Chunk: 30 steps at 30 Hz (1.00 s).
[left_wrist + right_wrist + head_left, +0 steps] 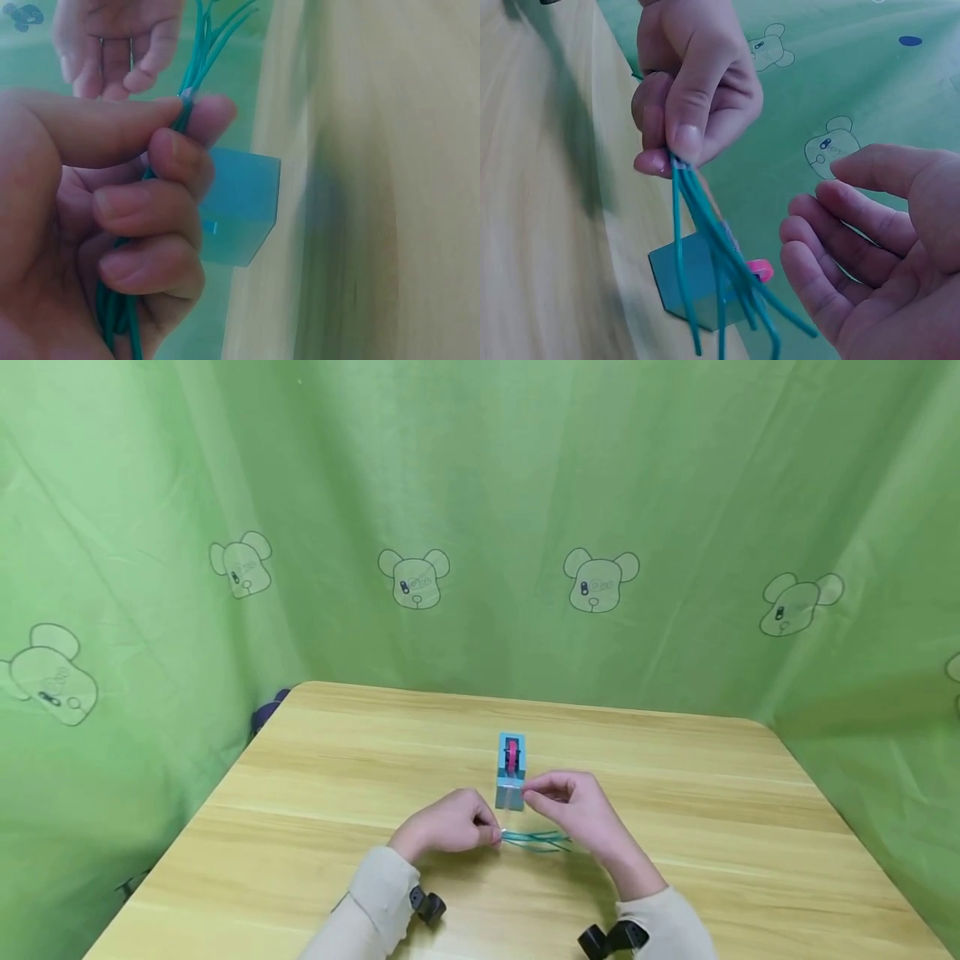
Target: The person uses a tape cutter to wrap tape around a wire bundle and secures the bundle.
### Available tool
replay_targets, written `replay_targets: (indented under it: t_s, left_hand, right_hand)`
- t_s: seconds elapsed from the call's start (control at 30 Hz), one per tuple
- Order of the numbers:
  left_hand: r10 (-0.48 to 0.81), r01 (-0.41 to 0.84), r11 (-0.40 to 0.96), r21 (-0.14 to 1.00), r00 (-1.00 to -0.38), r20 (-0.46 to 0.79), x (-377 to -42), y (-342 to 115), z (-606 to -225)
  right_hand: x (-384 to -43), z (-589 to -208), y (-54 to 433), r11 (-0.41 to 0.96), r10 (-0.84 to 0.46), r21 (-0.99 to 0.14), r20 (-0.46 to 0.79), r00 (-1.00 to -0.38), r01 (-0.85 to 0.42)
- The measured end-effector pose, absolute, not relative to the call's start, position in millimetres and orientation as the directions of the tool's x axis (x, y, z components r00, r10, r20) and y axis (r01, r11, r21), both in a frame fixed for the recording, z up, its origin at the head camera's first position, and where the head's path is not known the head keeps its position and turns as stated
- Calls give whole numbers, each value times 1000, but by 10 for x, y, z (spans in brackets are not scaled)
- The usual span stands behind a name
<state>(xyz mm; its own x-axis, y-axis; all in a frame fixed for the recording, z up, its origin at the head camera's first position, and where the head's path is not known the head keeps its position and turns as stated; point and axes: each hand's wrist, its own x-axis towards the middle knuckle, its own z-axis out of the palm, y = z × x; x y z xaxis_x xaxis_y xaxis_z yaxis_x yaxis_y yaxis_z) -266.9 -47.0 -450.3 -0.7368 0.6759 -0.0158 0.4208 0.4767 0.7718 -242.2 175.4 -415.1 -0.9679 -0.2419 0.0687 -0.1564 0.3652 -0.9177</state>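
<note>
My left hand [453, 822] grips a bundle of thin green wires [536, 838] between thumb and index finger, with the other fingers curled round its lower length. The loose wire ends fan out past the fingertips, to the right in the head view. A clear strip of tape [507, 818] runs from the blue tape dispenser [511, 797] to the bundle at my left fingertips. My right hand [581, 814] hovers beside the dispenser's front, fingers loosely bent. Thumb and index tips are close together, and no object shows between them in the right wrist view.
The dispenser carries a pink tape reel [512, 756] and stands on the wooden table [675, 785]. Green curtains [487, 460] with printed bear heads surround the table. Something dark purple [266, 712] pokes out beyond the table's far left corner.
</note>
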Motion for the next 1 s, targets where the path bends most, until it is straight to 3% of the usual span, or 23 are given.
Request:
replay_targets:
  t_s: [0.3,0.67,1.0]
  left_hand:
    - [673,414,471,779,-739,-15,-2661,-453,-4495]
    - [678,422,461,781,-735,-2,-2653,-430,-4492]
    - [670,419,480,770,-742,-15,-2621,-397,-4486]
  right_hand:
    - [-2483,-4284,1759,382,-217,-913,62,-974,-143]
    - [-2502,-4383,1803,366,-379,-916,18,-925,-168]
    - [-2497,-4433,1815,391,-428,-907,-28,-903,-157]
